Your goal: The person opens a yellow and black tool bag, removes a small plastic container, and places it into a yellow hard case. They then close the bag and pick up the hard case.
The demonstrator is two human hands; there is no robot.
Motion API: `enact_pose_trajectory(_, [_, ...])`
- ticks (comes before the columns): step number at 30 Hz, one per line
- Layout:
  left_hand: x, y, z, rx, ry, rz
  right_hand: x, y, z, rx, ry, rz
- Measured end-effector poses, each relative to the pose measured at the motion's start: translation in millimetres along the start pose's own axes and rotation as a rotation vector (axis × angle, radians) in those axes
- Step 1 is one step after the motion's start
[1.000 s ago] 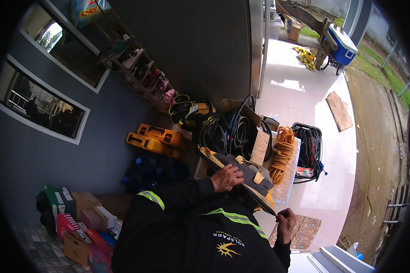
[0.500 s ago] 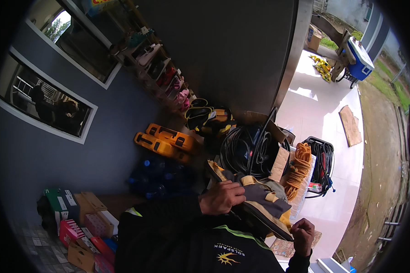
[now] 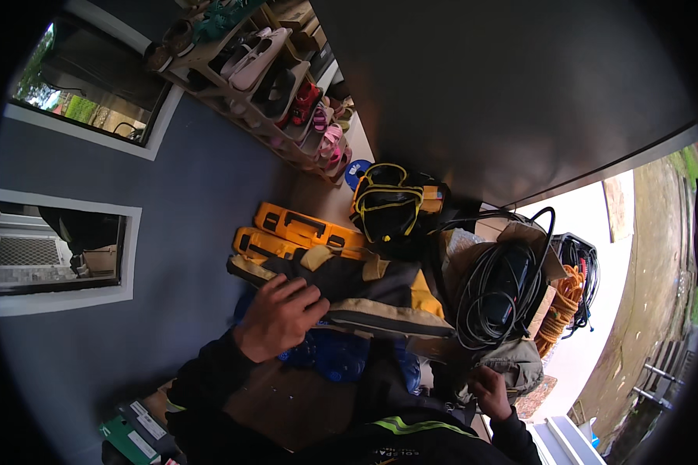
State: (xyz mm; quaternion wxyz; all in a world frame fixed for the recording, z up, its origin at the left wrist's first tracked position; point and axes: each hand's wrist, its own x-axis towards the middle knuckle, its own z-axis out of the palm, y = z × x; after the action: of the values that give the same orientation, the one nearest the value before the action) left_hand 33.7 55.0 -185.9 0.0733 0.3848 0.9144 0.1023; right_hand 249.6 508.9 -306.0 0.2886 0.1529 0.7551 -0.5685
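Observation:
A black and tan tool bag (image 3: 384, 314) with a yellow end panel and a long zip lies across the middle, above blue water bottles (image 3: 333, 353). My left hand (image 3: 281, 318) is closed on the bag's near edge, its fingers curled over the tan trim. Lower right, my right hand (image 3: 490, 391) is closed in front of a grey-green cloth bag (image 3: 520, 364). Whatever its fingers hold, if anything, is hidden. Two orange hard cases (image 3: 310, 225) lie just beyond the tool bag, partly covered by it.
A cardboard box with coiled black cable (image 3: 496, 291) stands to the right, beside an orange rope coil (image 3: 562, 310). Past the cases are a black and yellow harness bag (image 3: 388, 201) and a shoe rack (image 3: 256, 85). A dark door (image 3: 520, 93) stands at the back; shoeboxes (image 3: 136, 434) sit lower left.
The tool bag has moved left with my left hand, towards the orange cases. My right hand has come off its right end and is now by the grey-green bag. The view has turned left.

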Motion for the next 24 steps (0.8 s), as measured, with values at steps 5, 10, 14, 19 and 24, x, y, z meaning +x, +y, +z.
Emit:
enact_pose_trajectory(5, [-1.9,-178.5,75.4,0.144,0.027,-0.181,48.6,19.8,66.9,-0.376,-0.097,-0.002])
enact_pose_trajectory(10, [-1.7,-339.7,186.3,0.253,-0.097,-0.224,68.1,56.0,98.0,-0.429,-0.118,0.091])
enact_pose_trajectory(14, [12.4,-433.5,287.6,0.3,-0.135,-0.311,60.7,90.8,107.0,-0.686,-0.199,0.19])
enact_pose_trajectory(19, [30.6,-505.5,409.5,0.288,-0.165,-0.379,38.4,113.8,115.3,-0.841,-0.327,0.474])
enact_pose_trajectory(24, [42.3,-541.1,507.6,0.183,-0.226,-0.493,39.9,119.0,125.7,-0.848,-0.378,0.656])
